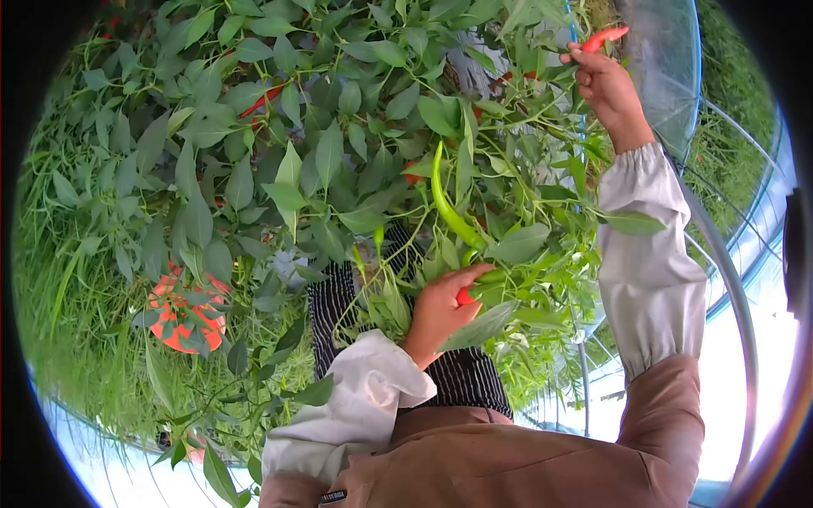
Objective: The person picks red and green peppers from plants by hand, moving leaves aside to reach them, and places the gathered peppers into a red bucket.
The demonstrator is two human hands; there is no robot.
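Observation:
My right hand [605, 91] is raised at the upper right, its fingers pinching a red chili pepper [606, 38] whose tip points right. Lower down, in front of my body, my left hand [445, 309] is closed among the leaves. A bit of a red chili pepper [464, 296] shows between its thumb and fingers; the rest is hidden. Just above that hand, a long green chili pepper [449, 199] hangs on the plant. Farther left, another red chili pepper [262, 101] is partly covered by leaves.
Dense pepper plants [330, 157] fill the middle and left. An orange-red container [180, 340] stands in the grass behind leaves at the left. A curved grey pipe [735, 296] and clear plastic sheeting [669, 59] are on the right, close to my right arm.

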